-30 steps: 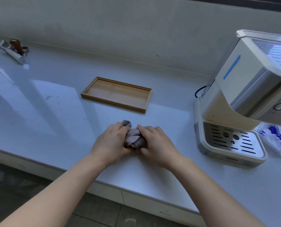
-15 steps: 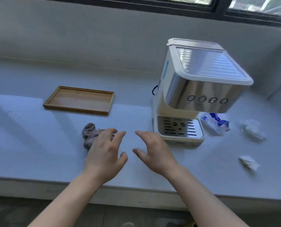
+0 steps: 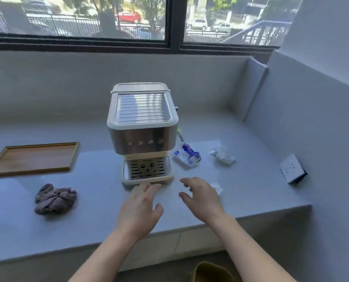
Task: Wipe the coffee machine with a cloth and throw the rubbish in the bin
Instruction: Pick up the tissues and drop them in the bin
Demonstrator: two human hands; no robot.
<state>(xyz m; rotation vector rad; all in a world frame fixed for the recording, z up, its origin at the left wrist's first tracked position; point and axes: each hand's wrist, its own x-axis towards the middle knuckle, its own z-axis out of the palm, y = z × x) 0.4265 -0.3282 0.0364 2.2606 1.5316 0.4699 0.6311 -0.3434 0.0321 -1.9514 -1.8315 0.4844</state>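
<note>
Grey counter (image 3: 251, 180), dark-framed window (image 3: 175, 23), daylight.

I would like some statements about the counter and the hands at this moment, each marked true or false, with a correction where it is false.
1. The cloth lies bunched on the counter, left of the coffee machine. True.
2. The left hand holds the cloth. False: it is empty, fingers spread, in front of the machine's drip tray.
3. The wooden tray holds a cup. False: nothing is on it.
4. A blue and white wrapper lies right of the machine. True.
5. The right hand is open beside a small crumpled paper. True.
</note>
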